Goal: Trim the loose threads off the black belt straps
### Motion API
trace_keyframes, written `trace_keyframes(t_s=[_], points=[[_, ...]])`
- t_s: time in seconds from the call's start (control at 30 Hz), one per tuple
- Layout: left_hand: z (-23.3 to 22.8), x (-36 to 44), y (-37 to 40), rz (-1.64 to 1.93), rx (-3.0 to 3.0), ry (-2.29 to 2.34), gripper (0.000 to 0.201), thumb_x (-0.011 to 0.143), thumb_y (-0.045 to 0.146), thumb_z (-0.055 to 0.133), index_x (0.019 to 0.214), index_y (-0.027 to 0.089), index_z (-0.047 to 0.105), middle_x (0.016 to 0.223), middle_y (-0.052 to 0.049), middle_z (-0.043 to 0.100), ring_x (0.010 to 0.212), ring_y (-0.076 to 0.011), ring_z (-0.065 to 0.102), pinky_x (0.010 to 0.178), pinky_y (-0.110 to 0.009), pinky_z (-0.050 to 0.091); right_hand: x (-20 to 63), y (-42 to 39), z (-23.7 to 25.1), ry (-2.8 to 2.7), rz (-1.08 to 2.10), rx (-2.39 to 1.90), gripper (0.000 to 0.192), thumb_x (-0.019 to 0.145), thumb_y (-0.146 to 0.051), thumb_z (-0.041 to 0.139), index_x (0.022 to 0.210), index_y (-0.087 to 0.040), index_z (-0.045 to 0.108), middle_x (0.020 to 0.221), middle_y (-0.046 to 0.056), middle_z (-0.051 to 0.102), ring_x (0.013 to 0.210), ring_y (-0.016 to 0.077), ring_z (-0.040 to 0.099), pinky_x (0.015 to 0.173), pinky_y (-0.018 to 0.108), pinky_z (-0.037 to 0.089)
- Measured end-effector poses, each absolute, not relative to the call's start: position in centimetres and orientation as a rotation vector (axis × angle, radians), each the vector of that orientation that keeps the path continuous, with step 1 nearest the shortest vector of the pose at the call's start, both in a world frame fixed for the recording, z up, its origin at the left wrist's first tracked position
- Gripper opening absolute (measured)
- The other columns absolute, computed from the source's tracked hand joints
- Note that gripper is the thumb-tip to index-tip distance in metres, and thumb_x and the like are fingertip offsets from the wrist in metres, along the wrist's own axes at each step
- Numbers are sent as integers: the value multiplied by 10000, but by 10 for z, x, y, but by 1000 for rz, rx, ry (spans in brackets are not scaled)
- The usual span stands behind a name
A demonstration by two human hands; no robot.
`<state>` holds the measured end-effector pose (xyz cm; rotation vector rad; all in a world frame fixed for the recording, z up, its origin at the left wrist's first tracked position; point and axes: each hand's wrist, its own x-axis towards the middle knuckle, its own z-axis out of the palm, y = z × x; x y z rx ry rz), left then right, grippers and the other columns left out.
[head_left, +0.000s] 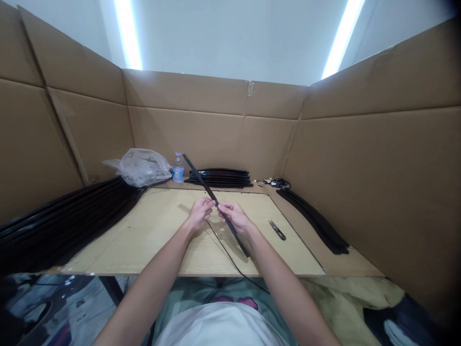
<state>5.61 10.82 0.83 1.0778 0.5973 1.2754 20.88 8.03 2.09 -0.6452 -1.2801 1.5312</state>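
Note:
A long, narrow black strip (233, 231) slants across the middle of the view, its upper end tipped away to the left. My right hand (233, 215) grips it near its midpoint, thumb and fingers closed. Close beside it, my left hand (201, 212) is pinched at the strip's edge; what lies between its fingertips is too small to make out. From near the left hand a thin black cord (225, 249) hangs down over the table's front edge. Black thread snips (277, 230) lie on the table right of my hands.
Cardboard walls (187, 129) enclose the table (151, 230) on three sides. Black strips lie in a large pile (72, 221) at left, a stack (219, 178) at the back and a small bundle (313, 221) at right. A water bottle (177, 169) stands beside a plastic bag (142, 166).

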Motion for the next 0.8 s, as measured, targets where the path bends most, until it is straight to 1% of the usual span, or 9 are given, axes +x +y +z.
trace_keyframes(t_s=[0.1, 0.2, 0.3, 0.47, 0.57, 0.67, 0.8], points=[[10, 56, 106, 1255, 1091, 575, 372, 611, 330, 792, 720, 162, 480, 484, 121, 295, 340, 6, 183, 355, -172, 62, 210, 81, 20, -1288, 1536, -634, 285, 643, -343, 783, 776, -125, 658, 612, -13, 586, 502, 65, 499, 439, 166, 409], [11, 55, 106, 1237, 1101, 563, 370, 605, 338, 797, 732, 154, 502, 484, 113, 329, 337, 7, 194, 351, -168, 75, 211, 82, 18, -1292, 1546, -625, 320, 643, -321, 788, 847, -120, 644, 617, -10, 602, 509, 74, 532, 462, 175, 444], [11, 55, 106, 1226, 1108, 558, 363, 608, 337, 796, 732, 144, 515, 489, 99, 373, 338, 9, 211, 347, -162, 82, 212, 84, 17, -1285, 1543, -620, 334, 647, -302, 787, 871, -123, 616, 659, 11, 641, 512, 80, 553, 459, 179, 453], [12, 54, 105, 1216, 1110, 552, 343, 626, 330, 786, 724, 140, 518, 497, 74, 436, 334, 13, 222, 342, -157, 89, 211, 85, 16, -1259, 1530, -589, 372, 630, -299, 798, 843, -165, 525, 744, 45, 689, 508, 91, 560, 388, 163, 379], [12, 53, 105, 1223, 1102, 549, 331, 644, 330, 773, 722, 141, 512, 510, 63, 466, 334, 16, 210, 341, -154, 88, 211, 85, 17, -1241, 1545, -548, 361, 686, -360, 753, 840, -197, 471, 774, 42, 691, 494, 87, 548, 382, 161, 348], [12, 52, 106, 1233, 1088, 548, 325, 649, 325, 769, 721, 145, 508, 489, 79, 435, 332, 16, 189, 341, -153, 86, 212, 86, 18, -1222, 1568, -525, 332, 745, -430, 682, 832, -211, 448, 786, 40, 683, 495, 92, 544, 386, 165, 334], [10, 51, 108, 1243, 1075, 549, 334, 638, 328, 775, 721, 152, 504, 462, 110, 342, 330, 8, 183, 342, -155, 85, 213, 86, 18, -1218, 1571, -519, 320, 729, -407, 696, 827, -208, 465, 782, 36, 672, 523, 98, 548, 413, 175, 343]])
